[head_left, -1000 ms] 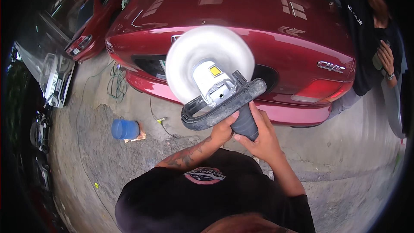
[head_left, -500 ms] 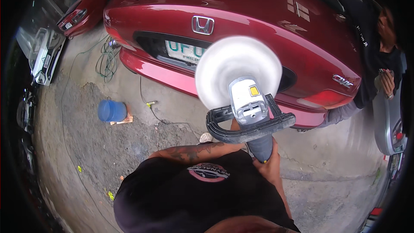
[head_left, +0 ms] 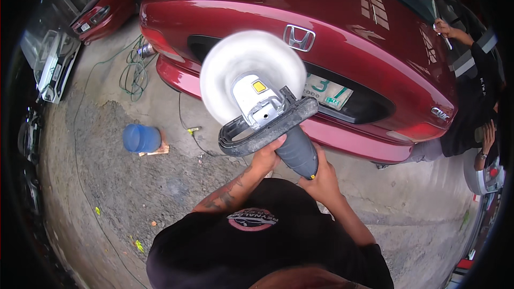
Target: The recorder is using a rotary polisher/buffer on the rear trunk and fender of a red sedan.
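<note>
A grey and black rotary polisher [head_left: 294,152] with a D-shaped front handle is held in both hands. Its round white buffing pad [head_left: 219,75] is blurred, as if spinning, in front of the rear of a dark red car [head_left: 230,13]; whether it touches the paint I cannot tell. My left hand [head_left: 266,156] is closed at the front of the polisher, just below the D-shaped handle, its fingers partly hidden. Around the rear of the grey body wraps my right hand [head_left: 324,179]. The pad covers part of the car's plate recess.
A blue bucket [head_left: 142,139] stands on the concrete at the left. Coiled green hose or cord [head_left: 134,77] lies beyond it, and a dark cord with a yellow connector [head_left: 193,129] runs nearby. At the right, a co-worker in black [head_left: 471,101] leans by the car. Another red car [head_left: 104,13] is far left.
The polisher and both hands have swung left along the car's rear, and the tool has tilted. More of both hands now shows. The co-worker's raised hand has come lower beside the rear window.
</note>
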`<state>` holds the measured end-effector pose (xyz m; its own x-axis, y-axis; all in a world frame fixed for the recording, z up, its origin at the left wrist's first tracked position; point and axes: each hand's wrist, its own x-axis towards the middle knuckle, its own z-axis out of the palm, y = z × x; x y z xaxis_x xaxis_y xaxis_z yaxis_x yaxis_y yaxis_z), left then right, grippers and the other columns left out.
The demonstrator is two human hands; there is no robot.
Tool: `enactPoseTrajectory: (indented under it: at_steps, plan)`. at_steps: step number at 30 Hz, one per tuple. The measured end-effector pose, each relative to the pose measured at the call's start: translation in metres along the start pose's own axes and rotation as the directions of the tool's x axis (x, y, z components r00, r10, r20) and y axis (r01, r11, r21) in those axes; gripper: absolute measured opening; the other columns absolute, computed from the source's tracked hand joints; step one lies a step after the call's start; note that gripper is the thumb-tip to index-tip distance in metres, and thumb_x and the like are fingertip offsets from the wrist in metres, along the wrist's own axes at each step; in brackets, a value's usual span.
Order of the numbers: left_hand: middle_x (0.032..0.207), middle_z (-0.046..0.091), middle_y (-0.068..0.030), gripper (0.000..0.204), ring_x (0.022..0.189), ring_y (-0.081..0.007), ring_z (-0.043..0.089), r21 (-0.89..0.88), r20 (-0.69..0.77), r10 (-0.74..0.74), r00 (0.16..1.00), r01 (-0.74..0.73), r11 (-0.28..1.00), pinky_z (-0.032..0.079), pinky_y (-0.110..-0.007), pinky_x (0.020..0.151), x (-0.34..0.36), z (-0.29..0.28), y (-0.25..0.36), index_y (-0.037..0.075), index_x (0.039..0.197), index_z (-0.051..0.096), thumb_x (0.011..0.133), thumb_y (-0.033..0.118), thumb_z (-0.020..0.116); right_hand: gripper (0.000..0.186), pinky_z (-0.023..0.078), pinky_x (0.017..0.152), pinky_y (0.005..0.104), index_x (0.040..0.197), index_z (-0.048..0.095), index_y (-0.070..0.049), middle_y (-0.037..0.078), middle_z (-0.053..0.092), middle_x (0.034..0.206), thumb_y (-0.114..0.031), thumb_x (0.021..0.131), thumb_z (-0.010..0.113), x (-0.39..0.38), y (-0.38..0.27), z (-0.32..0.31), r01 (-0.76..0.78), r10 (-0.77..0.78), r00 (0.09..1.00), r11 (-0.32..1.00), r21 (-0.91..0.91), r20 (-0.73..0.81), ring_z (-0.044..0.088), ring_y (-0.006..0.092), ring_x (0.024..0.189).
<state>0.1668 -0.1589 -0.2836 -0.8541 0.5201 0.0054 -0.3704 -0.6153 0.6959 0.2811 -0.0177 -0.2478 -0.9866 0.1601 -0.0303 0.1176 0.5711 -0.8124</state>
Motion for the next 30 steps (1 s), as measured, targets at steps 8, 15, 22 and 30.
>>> enactPoseTrajectory:
  at_steps: [8,15,22,30]
  plan:
    - [0.114,0.066,-0.0192,0.063,0.103,-0.0315,0.068,0.049,0.047,0.256,0.966,-0.258,0.965,0.057,-0.043,0.09,0.045,-0.042,0.108,-0.005,0.128,0.055,0.079,0.031,0.071,0.086,0.048,0.097,0.046,0.146,0.035,-0.004,0.026,0.06,0.125,-0.011,0.071,0.075,0.083,-0.038,0.061,0.247,-0.24,0.969,0.961,0.128,-0.065,0.06,0.0433,0.118]
    - [0.11,0.065,-0.0224,0.068,0.101,-0.0329,0.068,0.352,0.058,0.221,0.974,-0.227,0.908,0.06,-0.045,0.085,0.059,-0.014,0.121,-0.006,0.127,0.054,0.078,0.039,0.073,0.079,0.049,0.096,0.044,0.141,0.043,-0.002,0.025,0.062,0.122,-0.015,0.072,0.079,0.084,-0.025,0.07,0.136,-0.114,0.988,0.962,0.235,-0.106,0.062,0.0414,0.114]
    - [0.111,0.065,-0.0219,0.07,0.102,-0.0332,0.068,0.256,0.105,0.12,0.987,-0.143,0.956,0.06,-0.047,0.086,0.044,0.042,0.084,-0.006,0.128,0.052,0.079,0.038,0.074,0.069,0.052,0.093,0.0434,0.135,0.049,0.001,0.026,0.065,0.118,-0.021,0.078,0.081,0.008,-0.002,0.02,0.146,-0.106,0.967,0.976,0.16,-0.232,0.066,0.0382,0.112]
    - [0.109,0.07,-0.0114,0.045,0.097,-0.0207,0.067,0.062,0.2,-0.077,0.977,0.066,0.996,0.053,-0.037,0.089,0.03,0.091,-0.018,-0.001,0.12,0.063,0.077,0.001,0.079,0.06,0.056,0.082,0.04,0.128,0.054,0.0,0.02,0.072,0.099,-0.023,0.079,0.081,-0.082,0.038,-0.023,-0.031,0.079,0.906,0.992,0.121,-0.416,0.073,0.0336,0.095]
